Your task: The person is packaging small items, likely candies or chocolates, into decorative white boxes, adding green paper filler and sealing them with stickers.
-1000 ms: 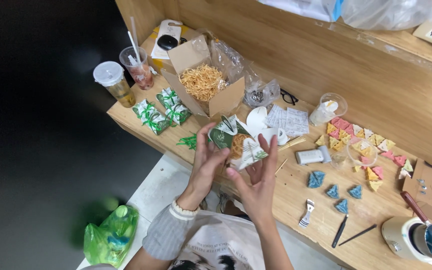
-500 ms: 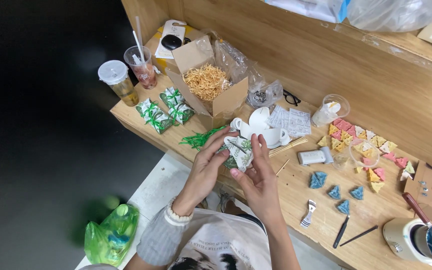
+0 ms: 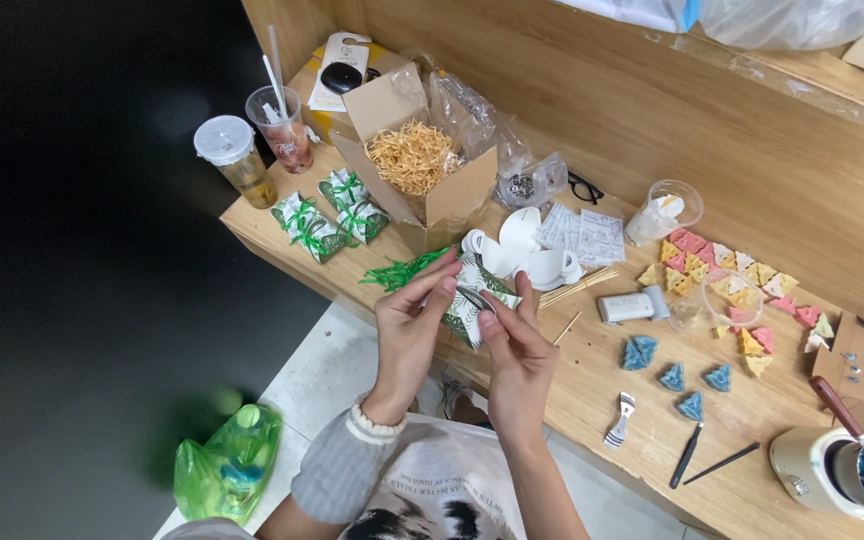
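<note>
One head-worn camera looks steeply down, fairly close, over the wooden workbench (image 3: 592,400); the far left is perhaps too dark.

Both arms reach forward from the bottom of the view, forearms nearly parallel. The left hand (image 3: 410,325) and right hand (image 3: 517,345) meet at the fingertips, fingers curled and pinched closed, thumbs facing each other. A sleeve cuff covers the left wrist.

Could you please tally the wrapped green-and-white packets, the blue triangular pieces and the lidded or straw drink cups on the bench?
Green-and-white packets: 3, two on the bench, one in the hands
Blue triangular pieces: 4
Drink cups: 2
Total: 9
</note>
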